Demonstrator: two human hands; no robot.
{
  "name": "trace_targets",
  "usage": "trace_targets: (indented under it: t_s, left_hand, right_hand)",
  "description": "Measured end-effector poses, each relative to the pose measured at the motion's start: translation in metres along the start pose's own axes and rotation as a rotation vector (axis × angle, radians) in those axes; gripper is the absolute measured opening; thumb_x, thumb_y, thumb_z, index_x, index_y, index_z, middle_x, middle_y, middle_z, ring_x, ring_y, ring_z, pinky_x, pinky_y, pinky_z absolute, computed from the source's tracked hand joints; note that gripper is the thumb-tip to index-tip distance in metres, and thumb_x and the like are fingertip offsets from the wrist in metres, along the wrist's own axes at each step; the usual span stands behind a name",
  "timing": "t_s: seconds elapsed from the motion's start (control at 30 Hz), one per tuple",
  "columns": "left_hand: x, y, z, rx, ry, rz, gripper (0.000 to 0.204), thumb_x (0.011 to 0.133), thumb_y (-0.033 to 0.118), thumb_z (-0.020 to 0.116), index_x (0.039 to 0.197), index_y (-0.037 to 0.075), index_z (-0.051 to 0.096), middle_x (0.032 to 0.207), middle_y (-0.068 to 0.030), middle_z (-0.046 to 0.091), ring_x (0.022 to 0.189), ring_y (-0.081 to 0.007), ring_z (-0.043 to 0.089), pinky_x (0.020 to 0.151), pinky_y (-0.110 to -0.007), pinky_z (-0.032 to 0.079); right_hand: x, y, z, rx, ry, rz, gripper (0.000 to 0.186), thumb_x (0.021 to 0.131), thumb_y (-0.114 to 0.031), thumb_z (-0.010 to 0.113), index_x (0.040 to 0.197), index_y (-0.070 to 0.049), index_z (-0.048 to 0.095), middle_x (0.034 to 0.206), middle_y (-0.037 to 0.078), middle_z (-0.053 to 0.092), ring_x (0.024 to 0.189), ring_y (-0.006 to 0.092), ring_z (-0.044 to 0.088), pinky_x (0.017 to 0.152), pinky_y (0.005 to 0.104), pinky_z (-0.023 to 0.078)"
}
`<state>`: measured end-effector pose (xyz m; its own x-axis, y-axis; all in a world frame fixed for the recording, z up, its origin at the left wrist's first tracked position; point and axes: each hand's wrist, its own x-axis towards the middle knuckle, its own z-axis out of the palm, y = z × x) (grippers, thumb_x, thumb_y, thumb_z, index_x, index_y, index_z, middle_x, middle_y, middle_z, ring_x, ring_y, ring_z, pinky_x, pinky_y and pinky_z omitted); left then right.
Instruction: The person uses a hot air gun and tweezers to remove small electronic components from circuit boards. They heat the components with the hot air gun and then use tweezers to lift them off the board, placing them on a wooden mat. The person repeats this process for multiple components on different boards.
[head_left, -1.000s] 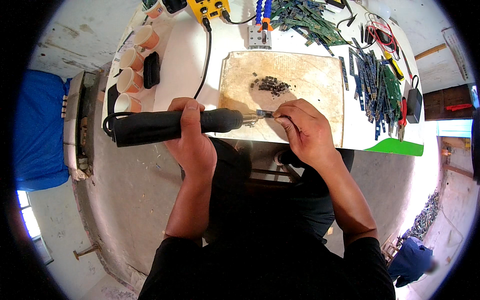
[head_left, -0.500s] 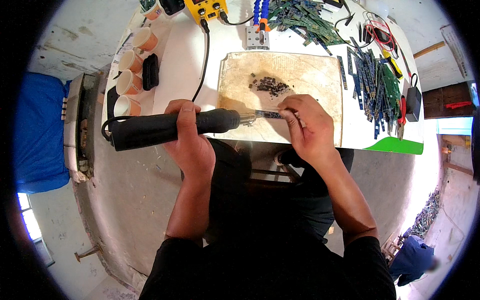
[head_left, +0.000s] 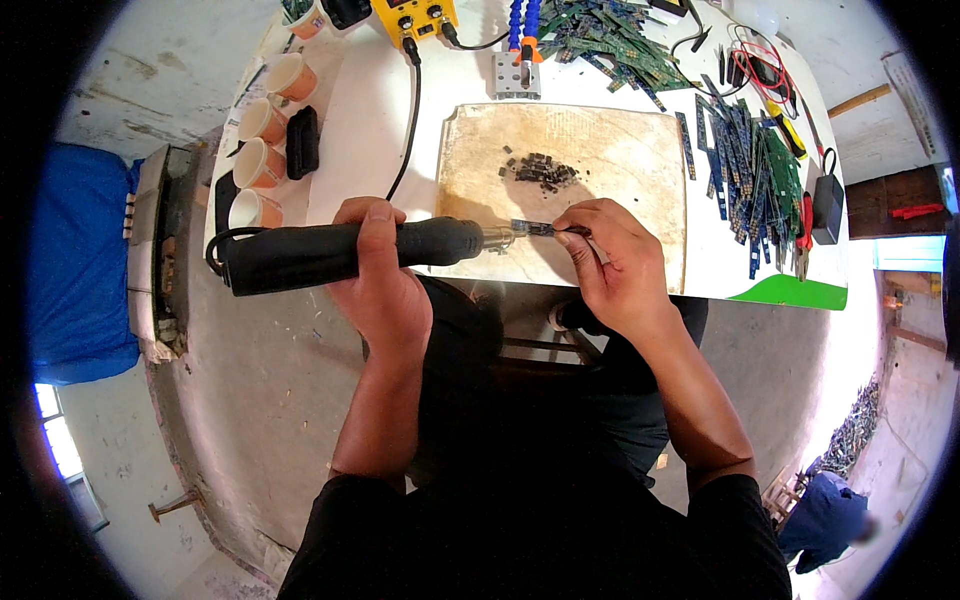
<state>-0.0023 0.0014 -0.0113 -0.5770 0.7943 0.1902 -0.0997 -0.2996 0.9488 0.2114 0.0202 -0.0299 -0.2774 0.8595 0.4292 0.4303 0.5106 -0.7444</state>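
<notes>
L hand (head_left: 385, 285) is wrapped round the black gun (head_left: 300, 262), thumb over the top, prob. to keep it level & steady; its metal nozzle (head_left: 497, 237) points R. R hand (head_left: 618, 260) pinches a small dark strip (head_left: 532, 228) btwn thumb & fingertips, by its R end, w/ the free end right at the nozzle mouth; prob. held that way so fingers stay clear of what looks like hot air. Can't tell if a thin tool is in the fingers too, or if strip & nozzle touch. Both are over the near part of the stained tan board (head_left: 640, 150), which likely shields the white worktop (head_left: 350, 150). Loose black chips (head_left: 545, 172) lie mid-board, just beyond the strip, within easy reach. More strips (head_left: 735, 180) are heaped R of the board, on the R hand's side, handy for grabbing I'd guess. Yellow unit (head_left: 415, 18) sits at the far edge, its cable (head_left: 415, 120) dropping twd the gun, end hidden; cups (head_left: 260, 163) are lined up far L, out of the way.
</notes>
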Motion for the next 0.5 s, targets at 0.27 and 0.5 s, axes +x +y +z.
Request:
trace_targets:
  t_s: [0.27, 0.5]
  left_hand:
    - [0.0006, 0.0000, -0.0005, 0.010, -0.023, 0.028, 0.012, 0.092, 0.012, 0.058, 0.084, 0.003, 0.053, 0.083, -0.0051, 0.053, 0.081, -0.0137, 0.050, 0.083, -0.028, 0.040]
    - [0.0007, -0.0019, -0.0042, 0.018, -0.037, 0.033, 0.011, 0.095, 0.011, 0.058, 0.088, 0.003, 0.055, 0.083, -0.0049, 0.056, 0.081, -0.0123, 0.053, 0.084, -0.028, 0.042]
  right_hand:
    - [0.0002, 0.0019, 0.0011, -0.006, -0.020, 0.004, 0.007, 0.087, 0.001, 0.067, 0.094, 0.000, 0.067, 0.092, 0.014, 0.066, 0.083, 0.0332, 0.066, 0.073, 0.0374, 0.054]
    - [0.0004, 0.0009, 0.0012, -0.002, -0.037, -0.011, 0.009, 0.086, 0.003, 0.067, 0.095, 0.000, 0.066, 0.094, 0.015, 0.066, 0.086, 0.0340, 0.066, 0.075, 0.0384, 0.054]
